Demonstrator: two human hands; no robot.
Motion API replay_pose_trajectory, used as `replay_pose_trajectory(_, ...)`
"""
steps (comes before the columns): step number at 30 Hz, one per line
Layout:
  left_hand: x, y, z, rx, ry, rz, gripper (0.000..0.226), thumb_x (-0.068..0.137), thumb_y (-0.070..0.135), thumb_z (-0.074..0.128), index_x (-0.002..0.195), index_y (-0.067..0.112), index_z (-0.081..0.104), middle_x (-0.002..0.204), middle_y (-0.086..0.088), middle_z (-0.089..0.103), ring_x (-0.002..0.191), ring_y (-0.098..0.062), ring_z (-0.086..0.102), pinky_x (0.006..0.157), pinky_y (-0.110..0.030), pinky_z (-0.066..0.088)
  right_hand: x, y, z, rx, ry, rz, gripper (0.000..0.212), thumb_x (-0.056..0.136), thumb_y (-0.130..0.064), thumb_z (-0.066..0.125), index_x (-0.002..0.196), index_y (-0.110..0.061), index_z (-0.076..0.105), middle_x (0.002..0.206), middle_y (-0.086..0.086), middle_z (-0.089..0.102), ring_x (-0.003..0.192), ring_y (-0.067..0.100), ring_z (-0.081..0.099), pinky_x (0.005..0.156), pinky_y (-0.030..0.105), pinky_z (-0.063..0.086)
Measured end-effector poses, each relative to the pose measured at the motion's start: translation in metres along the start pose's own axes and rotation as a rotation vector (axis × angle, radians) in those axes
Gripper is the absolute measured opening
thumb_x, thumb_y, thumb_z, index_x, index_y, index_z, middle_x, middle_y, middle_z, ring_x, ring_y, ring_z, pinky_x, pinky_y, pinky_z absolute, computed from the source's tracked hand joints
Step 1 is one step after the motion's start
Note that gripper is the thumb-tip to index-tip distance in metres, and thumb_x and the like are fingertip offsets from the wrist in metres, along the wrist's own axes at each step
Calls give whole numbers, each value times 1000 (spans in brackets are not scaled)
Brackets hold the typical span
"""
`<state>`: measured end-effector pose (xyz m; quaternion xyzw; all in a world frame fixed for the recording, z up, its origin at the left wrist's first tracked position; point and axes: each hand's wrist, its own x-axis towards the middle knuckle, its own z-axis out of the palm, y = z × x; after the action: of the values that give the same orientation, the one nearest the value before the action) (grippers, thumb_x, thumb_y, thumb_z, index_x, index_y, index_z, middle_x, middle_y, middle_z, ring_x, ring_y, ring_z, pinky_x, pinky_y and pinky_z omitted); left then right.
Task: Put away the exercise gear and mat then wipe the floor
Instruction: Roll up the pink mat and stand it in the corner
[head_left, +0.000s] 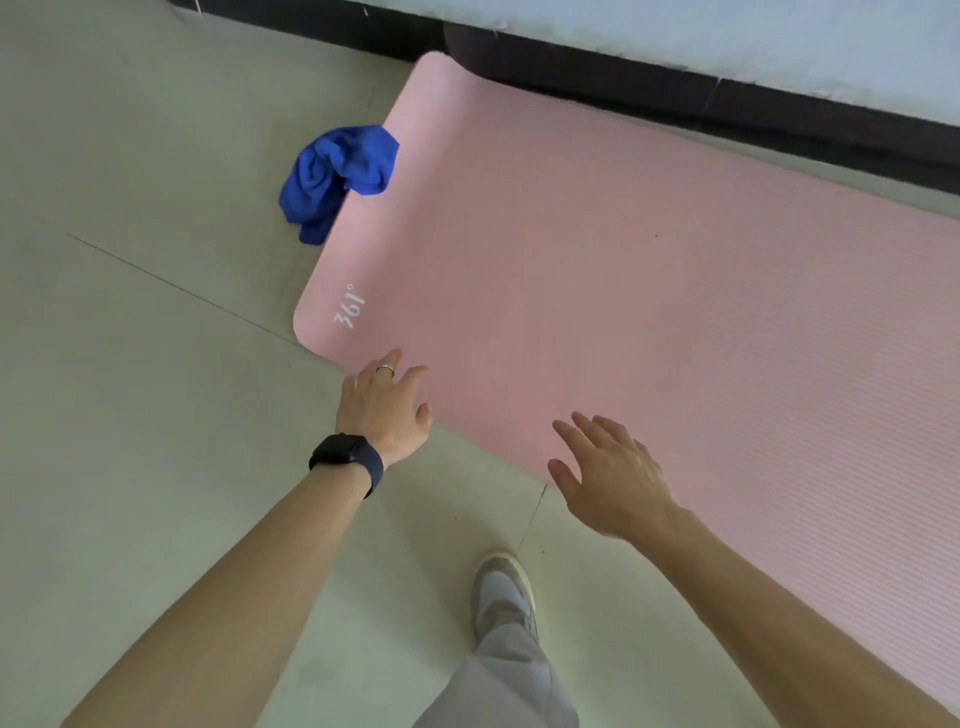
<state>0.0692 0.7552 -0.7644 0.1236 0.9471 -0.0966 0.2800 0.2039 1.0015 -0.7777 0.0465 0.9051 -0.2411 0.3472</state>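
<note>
1. Fingers (410, 376) of your left hand (387, 402) are straight and slightly spread, holding nothing. Their tips lie over the near long edge of the pink exercise mat (623, 260), just beside its near left corner. You cannot tell whether they touch it.
2. Your right hand (610, 473) is splayed and empty, fingers apart and palm down, over the same edge further right.
3. You wear a black smartwatch (345, 454) on the left wrist and a ring (385, 369) on one left finger.
4. The mat lies unrolled and flat on the pale tiled floor (130, 364), its far long edge beside a black baseboard (675, 88). White "361°" lettering (349, 306) sits at the near left corner.
5. A crumpled blue cloth (337, 176) lies at the mat's short left edge near the far corner, overlapping that edge, the rest on the floor.
6. Your grey shoe (501, 592) stands on the floor between your forearms, near the mat.
</note>
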Motion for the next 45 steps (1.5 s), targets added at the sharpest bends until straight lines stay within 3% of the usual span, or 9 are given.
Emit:
replay_pose_trajectory(13,180,-119,52,-134,223,-300,82,91,35,57,156,35,8,165,-15,-6,148,-40,13,115,-57,22,214,-21,64,-251,43,-87,75,100,-60,30,156,-37,-14,159,-6,-35,146,27,-32,118,63,-6)
replay_pose_trajectory(16,211,-137,44,-335,226,-352,91,88,34,59,155,34,-2,157,-17,27,136,-39,40,107,-54,37,219,-21,62,-280,54,-90,81,96,-65,35,155,-38,-13,161,-7,-31,148,27,-29,120,61,-3)
replay_pose_trajectory(18,220,-134,35,-486,230,-365,91,83,34,56,151,40,-5,127,-12,58,98,-37,66,89,-49,52,221,-19,56,-295,51,-99,81,95,-66,36,155,-41,-12,162,-9,-27,150,26,-24,121,58,3)
replay_pose_trajectory(22,229,-128,32,-184,353,-445,80,86,32,63,151,13,21,142,-13,47,125,-32,47,96,-43,41,222,-15,46,-315,40,-97,81,93,-68,37,154,-44,-11,163,-12,-24,151,24,-19,122,53,7)
replay_pose_trajectory(25,235,-147,31,-285,289,-520,94,90,40,64,157,14,4,155,-15,31,137,-35,34,107,-52,32,228,-17,41,-339,30,-111,83,93,-68,38,154,-45,-12,162,-13,-25,151,23,-17,123,52,9)
replay_pose_trajectory(30,217,-138,35,-223,342,-310,36,99,27,49,134,18,48,121,-14,53,103,-33,55,76,-38,37,225,-20,49,-387,35,-66,84,92,-69,38,154,-44,-14,162,-11,-26,151,24,-17,123,52,11)
replay_pose_trajectory(33,201,-114,44,-209,448,-221,35,96,15,49,130,24,53,129,-11,49,101,-31,53,73,-37,38,224,-24,47,-359,24,-68,82,92,-72,34,155,-45,-10,163,-12,-22,152,23,-15,123,50,10)
replay_pose_trajectory(40,174,-57,84,-80,416,-125,57,85,13,57,136,29,37,154,-12,29,115,-37,45,78,-42,43,232,-63,-3,202,132,10,75,92,-72,37,155,-33,26,155,4,42,138,29,44,113,44,36)
replay_pose_trajectory(45,161,-53,89,-79,502,-90,65,77,39,71,134,33,41,151,-13,34,110,-33,50,78,-41,43,261,-111,-39,683,349,44,73,96,-56,50,157,-34,17,156,3,39,133,29,48,104,43,46)
